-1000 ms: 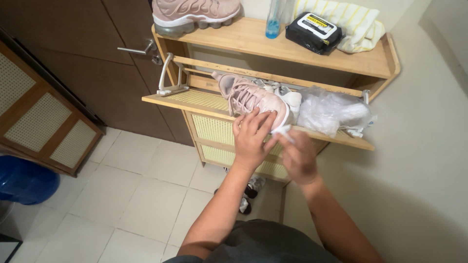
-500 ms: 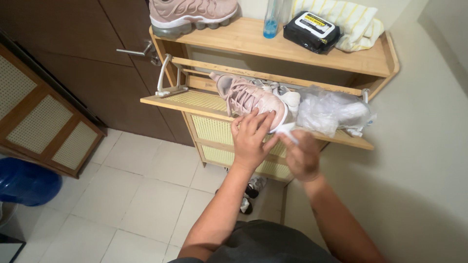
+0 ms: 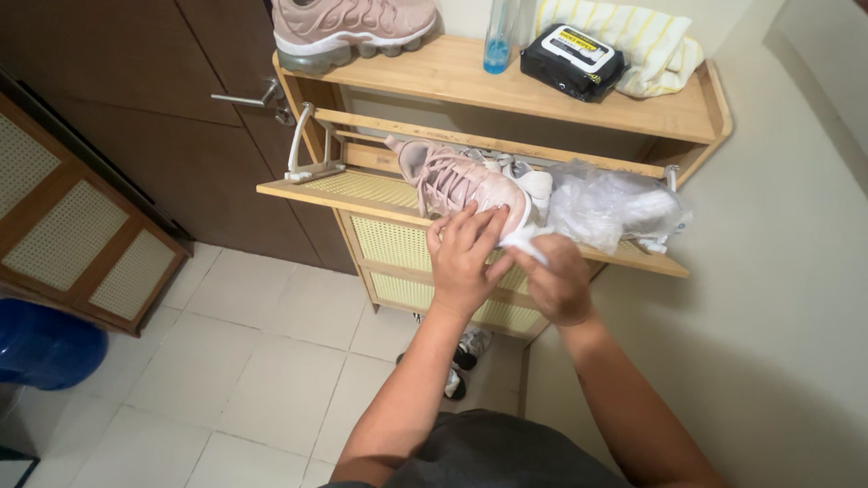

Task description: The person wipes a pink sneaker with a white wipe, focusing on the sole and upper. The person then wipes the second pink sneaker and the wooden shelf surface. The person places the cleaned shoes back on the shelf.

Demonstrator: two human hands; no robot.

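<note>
Shifted slightly up toward twelve o'clock since the earlier frame: right hand (image 3: 556, 287), fingers pinched on white wipe (image 3: 524, 240) at pink shoe (image 3: 461, 185) toe. Left hand (image 3: 463, 258) spread flat, steadying the toe on the open drawer (image 3: 344, 188). Judged mid-wipe; toe under way, rest left.

Two bare forearms reach forward and up from the body, the left hand (image 3: 463, 258) spread with fingers extended and palm down, the right hand (image 3: 556, 282) just beside it, fingers curled in a pinch, knuckles up.
</note>
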